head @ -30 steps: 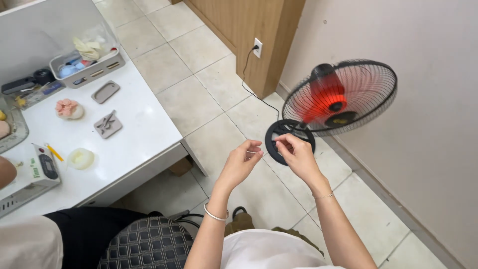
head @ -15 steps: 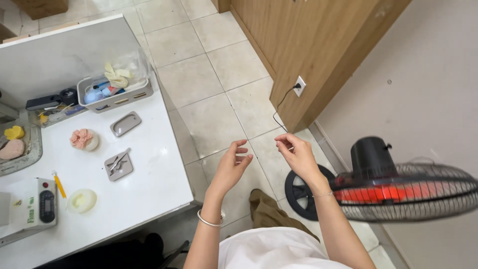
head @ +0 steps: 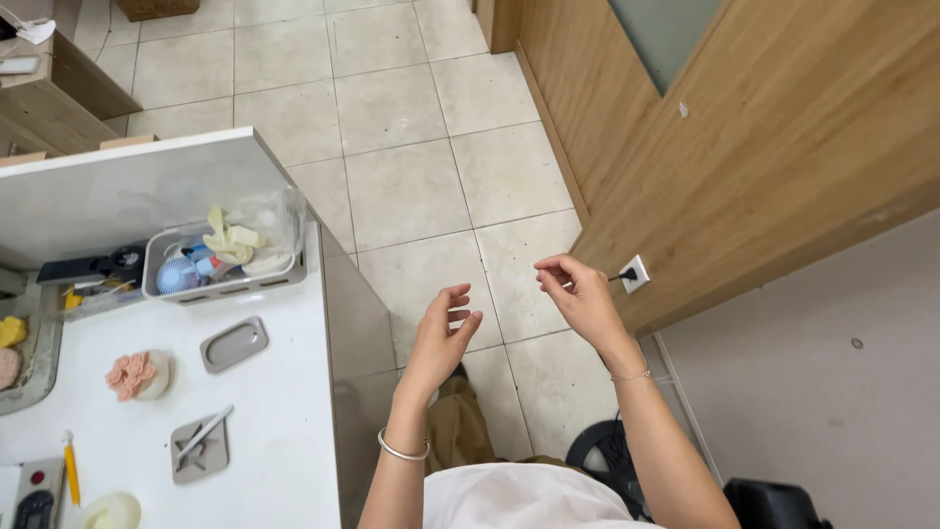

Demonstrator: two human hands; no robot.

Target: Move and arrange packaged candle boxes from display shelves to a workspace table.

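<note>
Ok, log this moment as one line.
left hand: open, empty | right hand: fingers pinched, contents unclear | both raised over floor tiles | wall socket beside right hand

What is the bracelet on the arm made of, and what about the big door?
The bracelet on the left wrist looks like metal: thin, silvery, a bit shiny. The door looks like wood or a wood-look coating: warm brown with grain lines and a matte surface. Which of the two, the picture cannot tell.

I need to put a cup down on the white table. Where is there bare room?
Bare top lies between the grey oval dish and the table's right edge, and beyond the clear plastic bin. The left side is crowded: pink flower-shaped piece, grey square tool holder, yellow pencil.
</note>
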